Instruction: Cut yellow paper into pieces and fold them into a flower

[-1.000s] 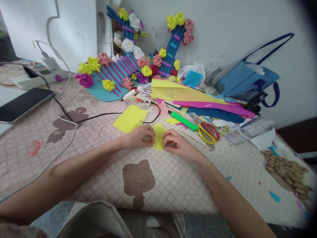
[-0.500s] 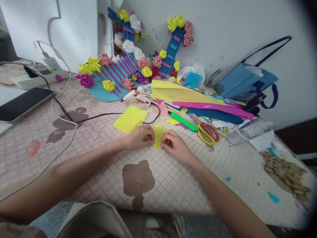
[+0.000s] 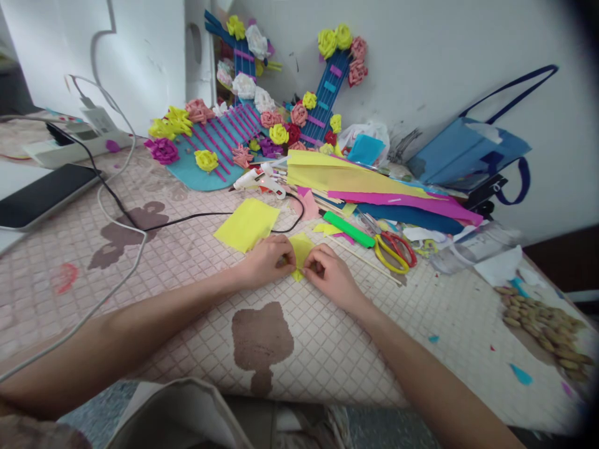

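Observation:
Both my hands meet at the middle of the patterned table cover (image 3: 327, 349). My left hand (image 3: 267, 260) and my right hand (image 3: 327, 275) pinch a small yellow paper piece (image 3: 300, 249) between their fingertips, and only its upper part shows above my fingers. A larger yellow paper square (image 3: 247, 224) lies flat just beyond my left hand. A thin wooden stick (image 3: 369, 263) lies to the right of my right hand.
Scissors with red and yellow handles (image 3: 395, 249), a green marker (image 3: 349, 229) and a white glue gun (image 3: 256, 180) with its black cable lie behind my hands. Coloured paper sheets (image 3: 369, 187), blue flower-decorated boards (image 3: 219, 146), a blue bag (image 3: 468, 153), a phone (image 3: 40, 194), a power strip (image 3: 70, 146) and nuts (image 3: 543, 324) surround them.
My right hand slid left, closer to my left hand, and the visible part of the small yellow paper became smaller between the fingers.

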Demonstrator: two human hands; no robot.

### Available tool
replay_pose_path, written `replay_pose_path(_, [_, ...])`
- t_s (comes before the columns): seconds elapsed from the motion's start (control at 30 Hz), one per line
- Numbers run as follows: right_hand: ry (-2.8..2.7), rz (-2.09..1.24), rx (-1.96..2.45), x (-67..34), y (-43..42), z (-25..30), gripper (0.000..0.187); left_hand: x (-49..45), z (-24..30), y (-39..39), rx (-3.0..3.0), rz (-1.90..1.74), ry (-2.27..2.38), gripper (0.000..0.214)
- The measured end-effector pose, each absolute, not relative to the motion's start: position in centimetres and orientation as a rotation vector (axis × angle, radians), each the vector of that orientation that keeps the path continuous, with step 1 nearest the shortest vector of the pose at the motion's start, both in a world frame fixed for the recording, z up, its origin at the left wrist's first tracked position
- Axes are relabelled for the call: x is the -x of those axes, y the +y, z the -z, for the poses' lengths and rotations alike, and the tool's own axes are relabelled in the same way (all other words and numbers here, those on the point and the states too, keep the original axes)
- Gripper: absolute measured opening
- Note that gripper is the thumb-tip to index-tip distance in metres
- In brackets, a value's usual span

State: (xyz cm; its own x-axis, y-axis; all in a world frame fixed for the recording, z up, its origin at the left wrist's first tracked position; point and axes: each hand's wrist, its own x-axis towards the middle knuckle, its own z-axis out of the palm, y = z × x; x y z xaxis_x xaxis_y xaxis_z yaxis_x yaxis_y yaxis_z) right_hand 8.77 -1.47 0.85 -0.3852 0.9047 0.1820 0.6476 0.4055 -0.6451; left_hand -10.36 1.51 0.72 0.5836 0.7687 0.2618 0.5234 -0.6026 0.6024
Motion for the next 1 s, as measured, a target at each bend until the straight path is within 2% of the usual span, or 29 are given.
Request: replay_pose_path(1.0, [-2.149,-0.607,1.356,-8.44,-1.74,-0.95,0.008,10.01,-1.16,1.04,-2.313,-0.675,1.129,0.002])
